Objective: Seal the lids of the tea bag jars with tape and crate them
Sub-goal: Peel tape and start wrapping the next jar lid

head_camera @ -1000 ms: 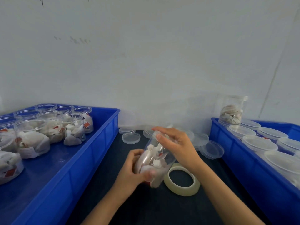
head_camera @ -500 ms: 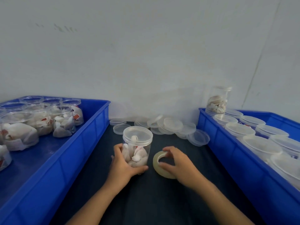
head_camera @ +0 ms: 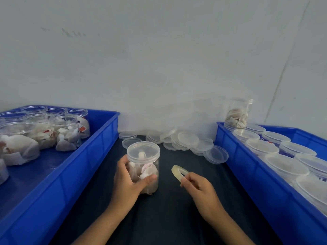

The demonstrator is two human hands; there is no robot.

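A clear plastic jar (head_camera: 143, 161) with tea bags inside stands upright on the dark table, its clear lid (head_camera: 143, 150) on top. My left hand (head_camera: 130, 180) grips the jar's body, fingers behind and thumb in front. To the right, my right hand (head_camera: 199, 187) pinches a roll of clear tape (head_camera: 178, 172) and holds it tilted, lifted off the table. The roll is apart from the jar.
A blue crate (head_camera: 99, 137) at the left holds several open jars of tea bags. Another blue crate (head_camera: 247, 177) at the right holds several lidded jars, with one jar (head_camera: 238, 114) standing on its far corner. Loose clear lids (head_camera: 187, 140) lie piled against the wall.
The jar went from tilted in both hands to upright on the table. My right hand left the jar, took the tape roll from the table and lifted it.
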